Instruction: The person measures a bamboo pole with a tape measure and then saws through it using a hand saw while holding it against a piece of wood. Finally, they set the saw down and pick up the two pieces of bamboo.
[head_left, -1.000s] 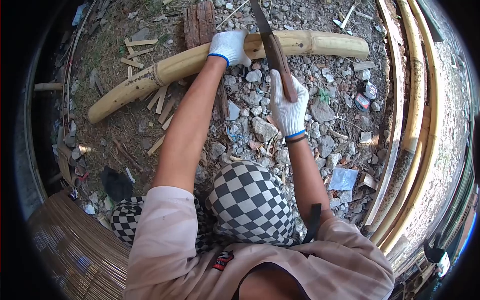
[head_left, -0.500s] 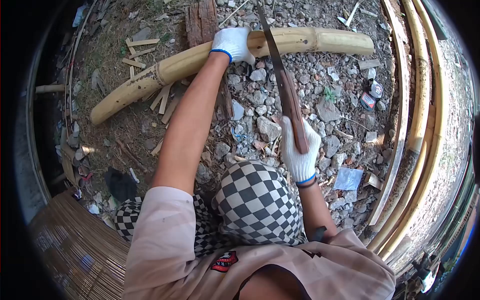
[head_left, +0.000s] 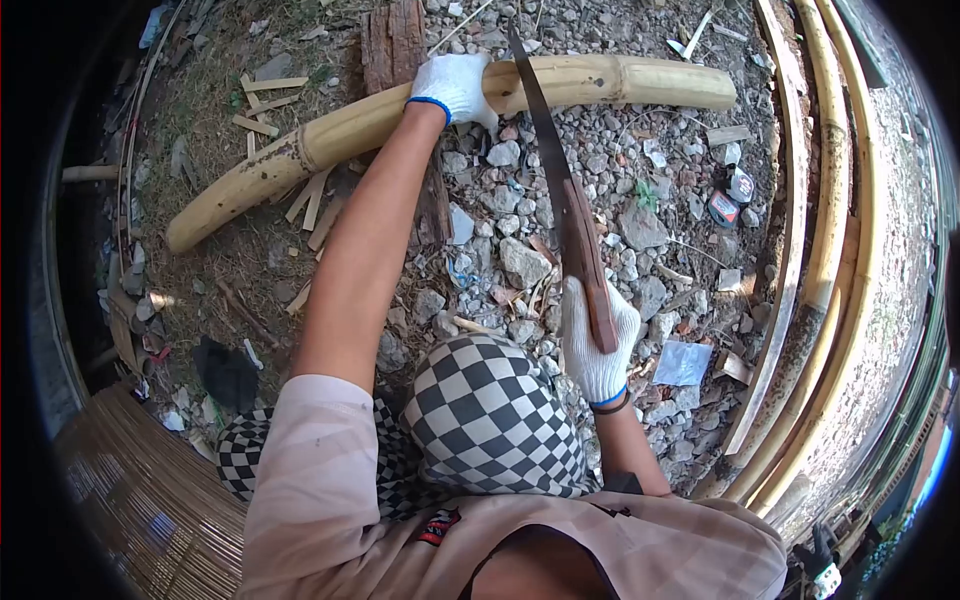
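Observation:
A thick yellow bamboo pole (head_left: 350,128) lies across a weathered wooden block (head_left: 393,45). My left hand (head_left: 452,86), in a white knit glove with a blue cuff, is wrapped over the pole just left of the blade. In my right hand (head_left: 600,340), gloved the same way, is the brown wooden handle of a hand saw (head_left: 548,140). The saw's long dark blade crosses the pole to the right of my left hand, with its tip beyond the far side. Whether the teeth have cut in is too small to tell.
Rubble and stones cover the ground. A tape measure (head_left: 730,200) lies at right, near a clear plastic piece (head_left: 683,363). Long bamboo poles (head_left: 832,200) run along the right side. Thin bamboo offcuts (head_left: 270,105) lie at left, above a woven bamboo mat (head_left: 150,500).
My right hand has drawn the saw back toward my body, so less blade reaches past the pole. My left hand keeps its hold on the pole; the whole view has shifted slightly.

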